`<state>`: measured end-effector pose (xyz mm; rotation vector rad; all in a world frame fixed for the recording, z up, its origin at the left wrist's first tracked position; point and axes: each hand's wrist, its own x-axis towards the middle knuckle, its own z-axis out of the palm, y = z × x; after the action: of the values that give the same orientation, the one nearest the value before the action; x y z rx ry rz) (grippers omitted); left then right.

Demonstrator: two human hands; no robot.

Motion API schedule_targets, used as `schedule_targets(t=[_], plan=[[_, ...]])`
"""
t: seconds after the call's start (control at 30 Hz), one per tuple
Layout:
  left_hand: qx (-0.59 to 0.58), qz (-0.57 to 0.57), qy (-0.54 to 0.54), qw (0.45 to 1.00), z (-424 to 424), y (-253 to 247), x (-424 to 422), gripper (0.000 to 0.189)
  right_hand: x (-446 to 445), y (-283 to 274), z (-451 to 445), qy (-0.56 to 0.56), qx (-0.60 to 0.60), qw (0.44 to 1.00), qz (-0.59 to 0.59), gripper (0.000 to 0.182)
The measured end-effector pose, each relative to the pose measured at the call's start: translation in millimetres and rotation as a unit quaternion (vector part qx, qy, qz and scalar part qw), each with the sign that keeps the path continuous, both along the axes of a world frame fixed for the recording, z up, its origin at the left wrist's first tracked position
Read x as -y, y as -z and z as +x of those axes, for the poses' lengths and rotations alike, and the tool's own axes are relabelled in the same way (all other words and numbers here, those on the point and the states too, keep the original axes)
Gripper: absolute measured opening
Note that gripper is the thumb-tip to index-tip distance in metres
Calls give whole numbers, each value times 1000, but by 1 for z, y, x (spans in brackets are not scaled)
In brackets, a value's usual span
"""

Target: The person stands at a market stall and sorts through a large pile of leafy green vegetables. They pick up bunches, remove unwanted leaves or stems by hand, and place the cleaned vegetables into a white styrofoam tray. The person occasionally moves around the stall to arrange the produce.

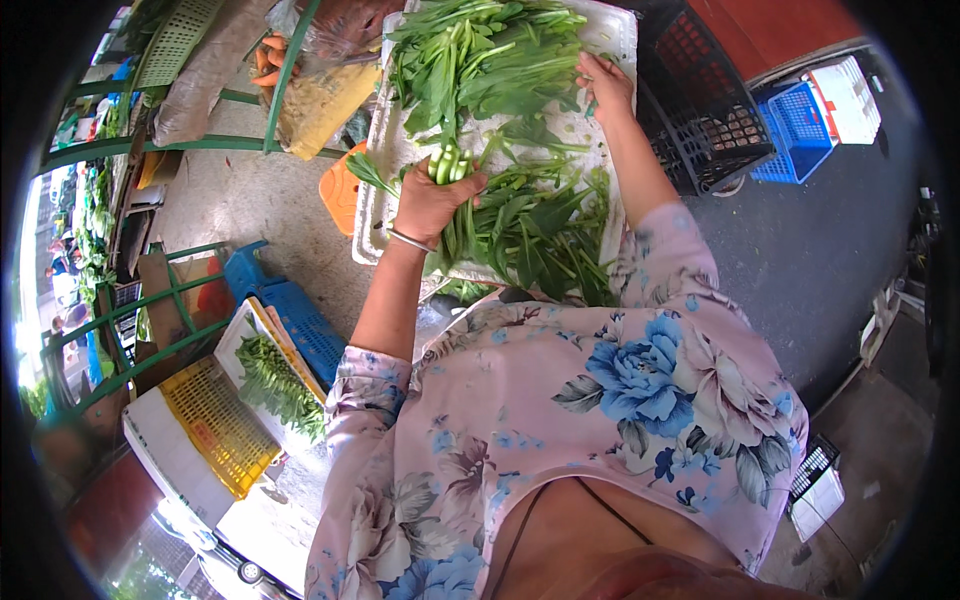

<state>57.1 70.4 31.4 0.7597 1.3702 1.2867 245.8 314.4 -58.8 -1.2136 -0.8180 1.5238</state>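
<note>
My left hand (437, 196), with a metal bangle at its wrist, grips a bunch of leafy green vegetables (451, 166) by the pale stems. Leaves hang from below that fist. A shallow white foam tray (370, 217) lies in front of me. On its far half is a heap of leafy greens (487, 67), and more loose greens (544, 225) lie on the near half. At the tray's right side, my right hand (606, 86) has its fingers bent beside the heap. Something small and green shows under them; whether they hold it is unclear.
Black plastic crates (701, 112) stand against the tray's right, with a blue basket (799, 131) beyond. An orange plastic stool (343, 187) is at its left. Left of me are a blue crate (296, 319), a yellow basket (221, 427) and green metal rails (135, 375). Carrots (271, 60) lie farther off.
</note>
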Motion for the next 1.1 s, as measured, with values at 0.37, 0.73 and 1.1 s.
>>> schedule_targets(t=[0.37, 0.73, 1.1], plan=[[-347, 126, 73, 927, 43, -12, -25, 31, 165, -80, 16, -221, -4, 971, 91, 26], [-8, 21, 126, 992, 32, -4, -19, 27, 170, -81, 21, -380, -67, 921, 61, 39], [149, -63, 76, 984, 14, -7, 6, 25, 28, 16, -2, -55, 134, 989, 44, 41]])
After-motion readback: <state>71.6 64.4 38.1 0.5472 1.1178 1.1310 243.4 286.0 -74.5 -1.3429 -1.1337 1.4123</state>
